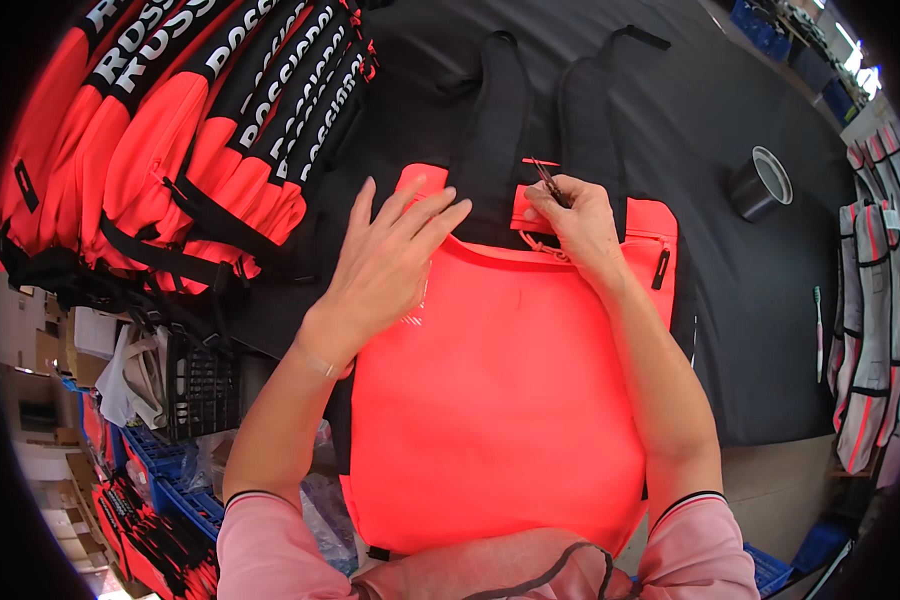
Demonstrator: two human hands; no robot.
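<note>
A bright coral-red backpack [500,400] lies in front of me, its two black padded shoulder straps [492,120] stretched away over the table. My left hand [385,255] rests with spread fingers on the bag's upper left part, partly covering a white print. Near the top edge, my right hand [582,220] is closed round small dark thread snips [550,184], their thin points facing up and away. Beneath that hand is a red flap [520,205], with a reddish cord loop [542,246] beside it. A black zipper pull [661,268] hangs at the upper right corner.
Several red and black backpacks [160,170] are stacked at the left. On the black table [740,330] stand a dark cup [761,184] and a toothbrush-like stick [818,335]. Grey bags [860,330] hang at the right edge; a black crate [202,385] sits lower left.
</note>
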